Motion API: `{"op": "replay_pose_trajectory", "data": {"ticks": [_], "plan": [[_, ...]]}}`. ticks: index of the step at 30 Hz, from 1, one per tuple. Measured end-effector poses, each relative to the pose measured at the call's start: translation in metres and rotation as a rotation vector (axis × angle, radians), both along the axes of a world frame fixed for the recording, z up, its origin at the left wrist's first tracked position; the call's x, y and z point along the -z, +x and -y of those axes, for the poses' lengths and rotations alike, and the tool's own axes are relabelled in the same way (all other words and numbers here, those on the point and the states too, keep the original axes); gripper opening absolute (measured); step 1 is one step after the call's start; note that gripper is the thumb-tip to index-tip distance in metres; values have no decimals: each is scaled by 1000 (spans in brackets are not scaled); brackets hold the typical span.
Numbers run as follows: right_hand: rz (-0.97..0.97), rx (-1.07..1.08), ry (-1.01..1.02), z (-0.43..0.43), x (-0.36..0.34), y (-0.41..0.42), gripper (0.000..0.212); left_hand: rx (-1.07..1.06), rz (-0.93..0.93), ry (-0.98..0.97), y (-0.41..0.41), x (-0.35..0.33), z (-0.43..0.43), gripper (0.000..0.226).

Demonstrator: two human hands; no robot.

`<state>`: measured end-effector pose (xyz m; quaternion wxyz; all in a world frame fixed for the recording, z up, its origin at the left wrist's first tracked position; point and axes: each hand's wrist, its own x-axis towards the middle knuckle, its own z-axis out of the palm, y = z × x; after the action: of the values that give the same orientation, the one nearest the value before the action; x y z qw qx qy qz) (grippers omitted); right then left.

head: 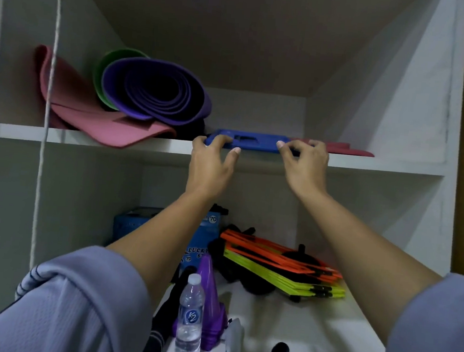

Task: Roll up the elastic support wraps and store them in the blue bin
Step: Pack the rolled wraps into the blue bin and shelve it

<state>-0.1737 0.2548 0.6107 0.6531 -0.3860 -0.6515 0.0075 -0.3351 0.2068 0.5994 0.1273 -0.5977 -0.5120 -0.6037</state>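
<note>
A blue bin (252,140) stands on the upper shelf (88,138) of a white cupboard; only its rim with a handle slot shows above the shelf's front edge. My left hand (212,163) curls its fingers over the bin's left front corner, thumb under the shelf edge. At the bin's right front corner, my right hand (304,165) touches the rim with bent fingers. Both arms reach upward. No elastic wrap shows in either hand, and the bin's inside is hidden.
Rolled purple (156,92) and green mats (102,77) lie on a pink mat (101,119) left of the bin; a red mat (348,150) lies right. Below are a blue box (134,220), orange-yellow ladder slats (282,264), purple cones (209,294), a water bottle (190,318). A cord (51,76) hangs left.
</note>
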Motion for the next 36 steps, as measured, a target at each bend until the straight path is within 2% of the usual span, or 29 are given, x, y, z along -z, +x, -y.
{"op": "replay_pose_trajectory", "data": {"ticks": [4, 8, 10, 12, 14, 15, 19, 24, 28, 31, 36], "plan": [[-60, -8, -41, 16, 15, 5, 32, 42, 118, 73, 6, 17, 20, 22], [-127, -107, -230, 35, 36, 18, 71, 26, 238, 46, 4, 43, 43, 22], [-152, -166, -303, 45, 53, 28, 84, 46, 276, 49, 1, 65, 57, 34], [-150, -189, -366, 55, 78, 35, 88, 72, 315, -35, -7, 92, 69, 60], [-154, -239, -401, 67, 112, 39, 87, 125, 339, -160, -21, 124, 78, 86], [-140, -265, -409, 73, 133, 42, 85, 160, 317, -204, -26, 143, 84, 90], [85, -242, -366, 110, 216, 56, 68, 145, 201, -360, -31, 226, 112, 63], [149, -166, -386, 154, 318, 64, 72, 89, 122, -506, -17, 315, 156, 68], [164, -211, -527, 173, 393, 70, 68, 98, 141, -634, -7, 380, 181, 62], [133, -239, -622, 187, 441, 70, 66, 80, 206, -800, -4, 419, 193, 51], [148, -238, -826, 198, 505, 62, 64, 4, 188, -1080, -21, 484, 192, 58]]}}
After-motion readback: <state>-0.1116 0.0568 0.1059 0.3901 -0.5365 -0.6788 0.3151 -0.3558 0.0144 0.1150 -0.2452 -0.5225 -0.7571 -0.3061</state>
